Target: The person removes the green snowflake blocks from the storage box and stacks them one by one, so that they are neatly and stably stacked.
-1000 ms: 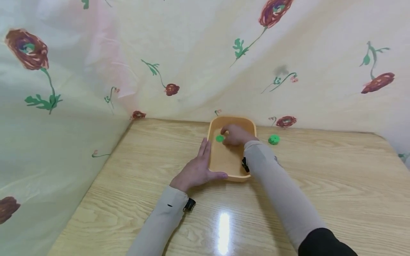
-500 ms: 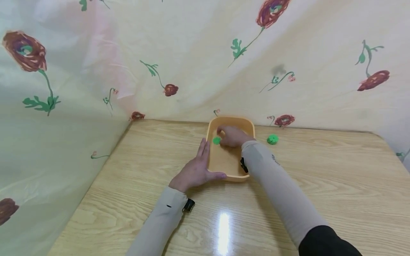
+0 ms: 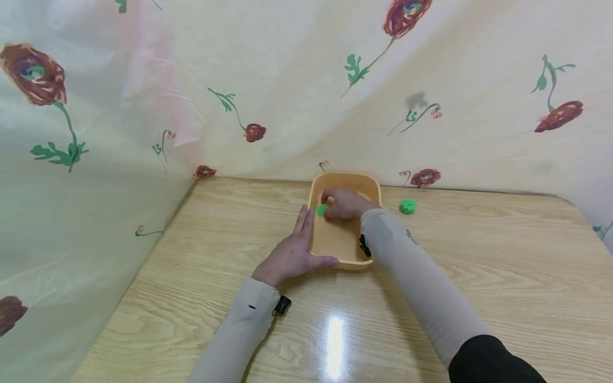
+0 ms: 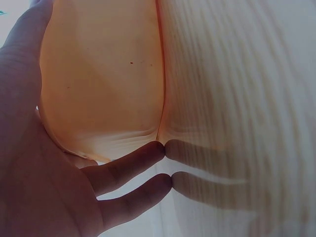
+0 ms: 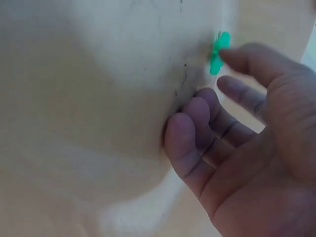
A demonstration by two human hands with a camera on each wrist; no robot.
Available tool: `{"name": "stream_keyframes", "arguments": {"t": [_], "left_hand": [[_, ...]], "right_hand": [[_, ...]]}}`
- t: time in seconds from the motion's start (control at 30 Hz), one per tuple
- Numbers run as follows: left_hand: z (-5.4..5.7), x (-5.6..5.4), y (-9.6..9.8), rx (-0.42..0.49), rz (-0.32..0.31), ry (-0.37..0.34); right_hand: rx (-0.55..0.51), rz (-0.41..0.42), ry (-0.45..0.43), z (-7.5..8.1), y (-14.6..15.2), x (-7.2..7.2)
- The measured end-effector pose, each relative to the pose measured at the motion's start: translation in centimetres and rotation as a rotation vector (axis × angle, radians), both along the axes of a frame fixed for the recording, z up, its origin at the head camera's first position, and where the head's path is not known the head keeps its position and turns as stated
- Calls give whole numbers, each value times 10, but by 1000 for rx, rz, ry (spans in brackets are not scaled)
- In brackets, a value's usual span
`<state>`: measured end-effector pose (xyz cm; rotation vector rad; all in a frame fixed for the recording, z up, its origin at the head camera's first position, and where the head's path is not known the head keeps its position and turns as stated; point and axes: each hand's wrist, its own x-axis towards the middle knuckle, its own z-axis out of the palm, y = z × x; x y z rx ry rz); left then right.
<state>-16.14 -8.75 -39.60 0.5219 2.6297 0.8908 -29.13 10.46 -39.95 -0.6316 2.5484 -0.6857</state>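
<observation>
In the head view, an orange tray [image 3: 342, 242] stands near the table's far edge. My left hand [image 3: 289, 255] spans its near left corner, two straight fingers along the side wall and thumb on the near rim. Those fingers' tips touch the table in the left wrist view. My right hand [image 3: 347, 204] reaches inside the tray. There, a small bright green disc [image 3: 321, 210] lies close to the left wall. The right thumb touches this green piece [image 5: 216, 54] in the right wrist view; the index fingertip stays apart from it, and the other fingers bend toward the tray's surface.
A second green piece [image 3: 408, 206], thicker and knobbly at the edge, lies on the wooden table [image 3: 479, 255] right of the tray. A flower-patterned cloth [image 3: 287, 80] hangs behind the table and along its left side. Dark specks and thin lines mark the tray's inner surface.
The right hand and the green disc have shifted slightly left, closer to the tray's left wall. The left hand keeps its place at the tray's corner, and the second green piece stays put.
</observation>
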Motion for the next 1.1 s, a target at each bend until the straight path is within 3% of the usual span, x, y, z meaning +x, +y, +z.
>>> {"name": "stream_keyframes", "arguments": {"t": [0.23,0.47,0.77,1.1], "left_hand": [[2,-1,0,4,-3,2],[1,-3,1,-5,-1,15],[0,-4,3,-1,12,0],[-1,-5,6,6,22,0]], "right_hand": [[-43,15,-8,-2,-3,-3],[-141,-73,78,0,-3,-4],[-368,-245,-37,2,-4,-7],[-465,-326,-151,2,-1,-9]]}}
